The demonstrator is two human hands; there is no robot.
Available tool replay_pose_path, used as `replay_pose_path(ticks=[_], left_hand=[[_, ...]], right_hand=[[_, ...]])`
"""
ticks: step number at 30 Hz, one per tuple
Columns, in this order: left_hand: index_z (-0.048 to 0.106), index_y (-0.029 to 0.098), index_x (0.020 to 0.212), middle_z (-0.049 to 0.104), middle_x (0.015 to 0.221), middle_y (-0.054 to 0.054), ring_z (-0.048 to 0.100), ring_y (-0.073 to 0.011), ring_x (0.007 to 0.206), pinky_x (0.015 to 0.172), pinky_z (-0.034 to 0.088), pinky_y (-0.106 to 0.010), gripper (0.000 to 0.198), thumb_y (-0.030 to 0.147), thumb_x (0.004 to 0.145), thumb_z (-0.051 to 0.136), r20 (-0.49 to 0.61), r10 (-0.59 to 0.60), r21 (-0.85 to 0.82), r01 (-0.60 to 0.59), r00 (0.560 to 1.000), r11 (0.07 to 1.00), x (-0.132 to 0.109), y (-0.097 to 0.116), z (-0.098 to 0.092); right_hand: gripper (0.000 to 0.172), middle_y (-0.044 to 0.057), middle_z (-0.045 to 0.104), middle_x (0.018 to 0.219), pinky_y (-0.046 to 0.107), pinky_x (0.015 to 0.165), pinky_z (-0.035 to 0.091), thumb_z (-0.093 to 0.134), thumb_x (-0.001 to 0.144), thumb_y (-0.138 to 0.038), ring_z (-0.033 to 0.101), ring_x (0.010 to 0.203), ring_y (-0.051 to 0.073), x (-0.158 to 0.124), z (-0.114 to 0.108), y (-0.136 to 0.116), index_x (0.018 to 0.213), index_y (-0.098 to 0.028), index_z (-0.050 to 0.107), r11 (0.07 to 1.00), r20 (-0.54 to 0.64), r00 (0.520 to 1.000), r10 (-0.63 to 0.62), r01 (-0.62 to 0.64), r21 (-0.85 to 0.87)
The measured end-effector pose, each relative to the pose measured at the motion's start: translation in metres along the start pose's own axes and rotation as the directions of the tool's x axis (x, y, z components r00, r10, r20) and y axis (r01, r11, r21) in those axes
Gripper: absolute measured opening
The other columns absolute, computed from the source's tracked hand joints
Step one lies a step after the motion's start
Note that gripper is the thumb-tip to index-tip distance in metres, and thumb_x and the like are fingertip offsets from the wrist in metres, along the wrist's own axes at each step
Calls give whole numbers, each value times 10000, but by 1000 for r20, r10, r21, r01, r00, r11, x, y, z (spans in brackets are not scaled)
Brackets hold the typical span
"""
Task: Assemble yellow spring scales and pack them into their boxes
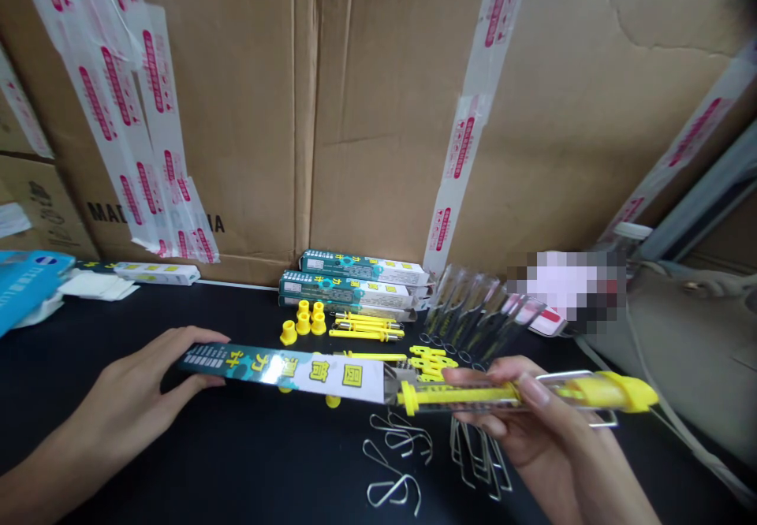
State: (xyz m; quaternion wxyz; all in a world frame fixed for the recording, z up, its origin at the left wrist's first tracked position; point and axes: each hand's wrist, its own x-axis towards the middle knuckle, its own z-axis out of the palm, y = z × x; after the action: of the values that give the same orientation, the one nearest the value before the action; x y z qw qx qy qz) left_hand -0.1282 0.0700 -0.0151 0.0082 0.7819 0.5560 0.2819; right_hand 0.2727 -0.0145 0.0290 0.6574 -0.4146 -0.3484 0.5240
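My left hand (142, 387) grips the left end of a long narrow printed carton (284, 367), teal and white with yellow characters, held level above the black table (248, 462). My right hand (520, 422) pinches a clear tube with a yellow rod and yellow end cap (532, 393); the tube's tip sits at the carton's open right end. Both hands are closed on what they hold.
Several yellow caps (304, 320), yellow rods (367, 326), wire hooks (402, 454) and clear tubes (479, 312) lie on the table. Stacked cartons (355, 281) rest against big taped cardboard boxes (378, 107). A blue packet (24, 284) lies far left.
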Motion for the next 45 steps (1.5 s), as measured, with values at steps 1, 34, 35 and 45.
replay_pose_path(ticks=[1,34,35,45], left_hand=[[672,382,1139,798,1073,50,779,-262,862,880,609,-384,272,459,879,647,12,7,7,-7,1000,1000,-1,-1,0],[658,325,1177,785,1130,9,773,-252,963,948,597,-375,291,392,909,570,39,25,26,-26,999,999,0,-6,1],[662,323,1174,785,1128,11,773,-247,955,962,591,-371,289,384,909,566,40,27,25,-28,999,999,0,-5,1],[688,339,1171,789,1145,30,762,-236,1007,984,563,-322,304,402,884,612,98,-1,-36,4,995,999,-4,0,0]], right_hand=[[216,113,886,885,301,664,657,924,748,-441,800,680,239,0,1,-1,761,-247,828,1000,0,1000,3,-3,8],[146,47,864,837,224,680,675,824,872,-401,819,672,209,1,-13,-7,824,-265,847,989,153,987,40,-61,134],[145,48,865,841,226,683,677,826,872,-395,820,672,209,1,-13,-6,824,-260,846,989,154,987,35,-56,136],[152,71,884,938,213,718,665,797,905,-398,828,724,196,5,-14,-2,860,-262,844,990,222,974,49,-77,121]])
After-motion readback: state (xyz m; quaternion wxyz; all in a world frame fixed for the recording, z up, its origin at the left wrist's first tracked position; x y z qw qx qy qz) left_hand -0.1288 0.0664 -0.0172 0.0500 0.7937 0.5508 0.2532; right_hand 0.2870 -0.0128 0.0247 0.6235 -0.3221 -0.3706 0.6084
